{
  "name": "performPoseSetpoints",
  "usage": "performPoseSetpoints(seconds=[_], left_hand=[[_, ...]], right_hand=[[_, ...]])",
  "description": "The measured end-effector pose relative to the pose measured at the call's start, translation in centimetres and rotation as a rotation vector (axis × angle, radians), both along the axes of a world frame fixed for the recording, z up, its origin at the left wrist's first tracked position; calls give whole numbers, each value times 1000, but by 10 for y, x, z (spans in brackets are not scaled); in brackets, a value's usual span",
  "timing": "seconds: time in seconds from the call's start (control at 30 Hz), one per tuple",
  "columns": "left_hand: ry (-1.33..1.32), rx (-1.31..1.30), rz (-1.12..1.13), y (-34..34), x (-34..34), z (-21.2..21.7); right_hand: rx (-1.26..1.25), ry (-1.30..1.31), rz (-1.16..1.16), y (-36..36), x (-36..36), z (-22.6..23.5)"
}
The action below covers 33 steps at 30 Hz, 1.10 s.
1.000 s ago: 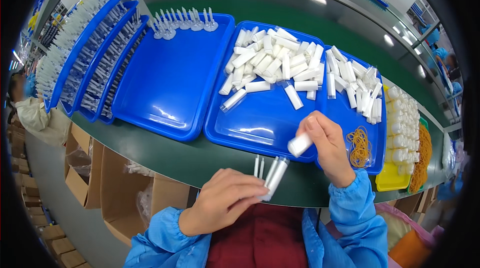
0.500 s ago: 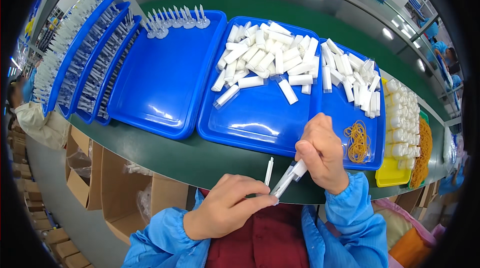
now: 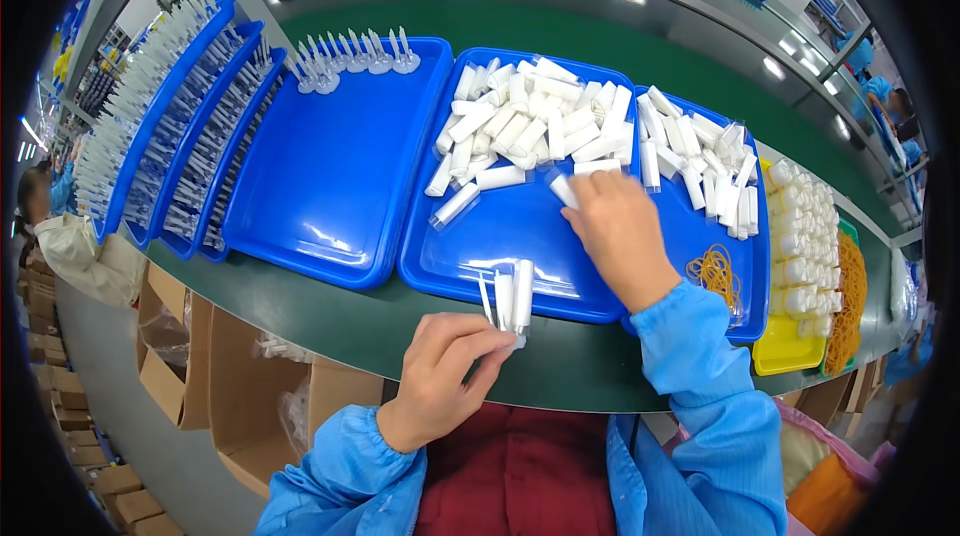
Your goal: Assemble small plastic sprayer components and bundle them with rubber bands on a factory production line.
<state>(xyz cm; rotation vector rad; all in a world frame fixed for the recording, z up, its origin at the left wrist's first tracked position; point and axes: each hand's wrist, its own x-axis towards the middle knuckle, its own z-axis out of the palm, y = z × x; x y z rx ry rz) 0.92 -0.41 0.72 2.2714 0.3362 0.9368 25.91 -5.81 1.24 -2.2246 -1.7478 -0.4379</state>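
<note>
Through the head view I see two hands well apart: at lower centre, the left hand [image 3: 450, 371] pinches the clear base of a stand [image 3: 516, 340] bearing thin white posts [image 3: 486, 298] and upright white rolls [image 3: 523, 294], while just right of centre, the right hand [image 3: 618, 236] has thumb and fingers closed on a clear-wrapped roll [image 3: 562, 188] below the heap of rolls [image 3: 515, 121] in the middle blue tray [image 3: 475, 261]. Along the table [image 3: 580, 366] I see spiked clear pieces [image 3: 404, 56] lining the top of a blue tray left of centre [image 3: 330, 171], and orange rubber bands [image 3: 712, 276] right of centre.
</note>
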Motion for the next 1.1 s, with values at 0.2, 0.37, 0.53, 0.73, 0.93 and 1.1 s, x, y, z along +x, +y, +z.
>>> performPoseSetpoints(seconds=[0.2,0.37,0.53,0.73,0.93,1.1], left_hand=[[71,37,-77,1,-10,12],[73,65,-186,-8,-11,28],[76,68,-197,-10,-9,33],[96,60,-222,-11,-10,34],[-31,86,-133,-12,-16,19],[-104,134,-42,-5,-17,19]], right_hand=[[-105,939,59,-19,-32,40],[294,1789,48,-37,-55,35],[270,1715,0,-51,-61,30],[255,1494,9,-58,-63,28],[257,1275,47,-68,-75,32],[339,1167,173,-63,-108,19]])
